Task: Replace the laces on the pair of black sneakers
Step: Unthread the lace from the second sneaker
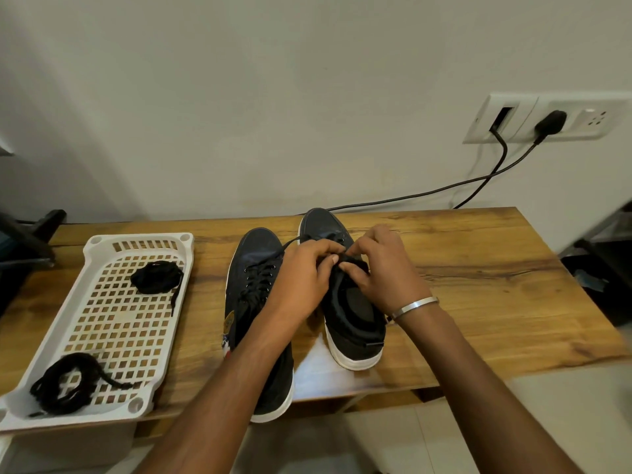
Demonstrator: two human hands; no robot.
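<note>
Head view, near to far: white perforated plastic tray point(102, 323) at tabletop point(478, 285) left front corner, holding two coiled black lace bundles, near one point(65, 381) and far one point(155, 277). Left sneaker point(254, 268) overhanging front edge, black fabric, white sole, laced. Right sneaker point(355, 323) beside it; left hand point(301, 278) and right hand point(383, 268) each with curled grip pinching black lace point(290, 241) at its tongue. Steel bangle point(415, 306) on right wrist.

Two black white-soled sneakers point(352, 323) stand side by side, toes away; two black lace bundles point(156, 278) lie apart nearby.
</note>
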